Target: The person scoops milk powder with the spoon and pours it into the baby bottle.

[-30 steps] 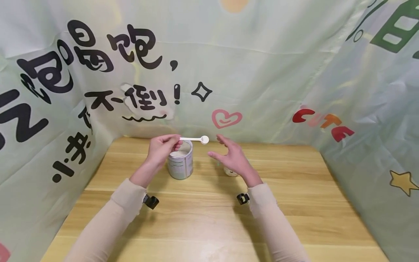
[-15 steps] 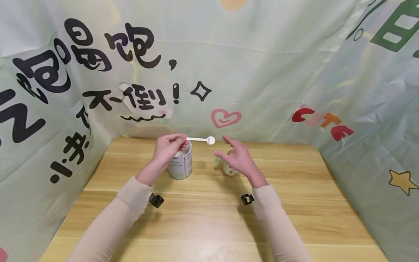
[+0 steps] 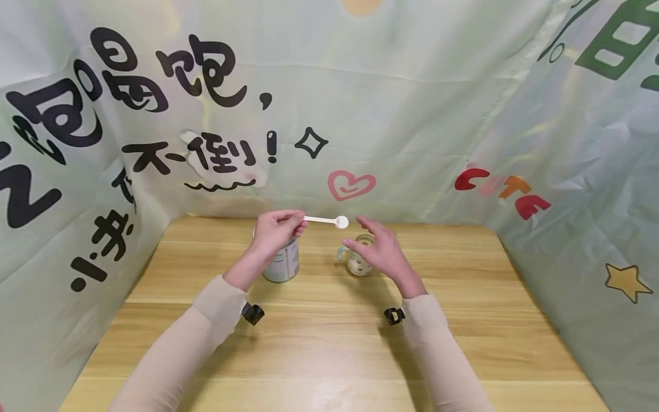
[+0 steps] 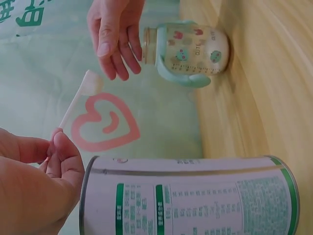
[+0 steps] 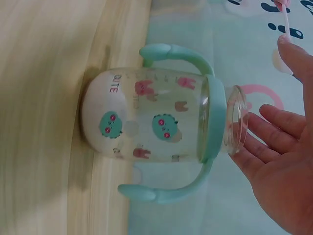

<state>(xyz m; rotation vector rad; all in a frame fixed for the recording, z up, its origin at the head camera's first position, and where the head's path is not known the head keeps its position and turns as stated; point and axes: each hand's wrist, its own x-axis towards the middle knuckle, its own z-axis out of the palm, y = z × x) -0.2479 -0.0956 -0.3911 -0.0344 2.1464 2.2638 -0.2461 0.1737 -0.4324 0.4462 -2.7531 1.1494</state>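
My left hand (image 3: pixel 278 230) pinches the handle end of a white measuring scoop (image 3: pixel 341 222), held roughly level above the table. In the left wrist view the scoop's small bowl (image 4: pixel 92 85) looks whitish; how full it is, I cannot tell. Below that hand stands a milk powder can (image 3: pixel 282 266), its top mostly hidden. A clear baby bottle (image 5: pixel 161 115) with mint-green handles stands upright, lidless, whitish matter at its bottom. My right hand (image 3: pixel 385 250) is beside the bottle's neck, fingers spread and loosely bent, holding nothing. The scoop's bowl is left of the bottle's mouth, higher up.
The wooden table (image 3: pixel 329 343) carries the can and bottle near its back edge. A pale green printed cloth (image 3: pixel 412 114) hangs close behind and along both sides. Small black wrist cameras (image 3: pixel 253 313) sit below each sleeve cuff.
My left hand has carried the scoop to the right, away from over the can and toward the bottle. My right hand has shifted slightly right, uncovering more of the bottle.
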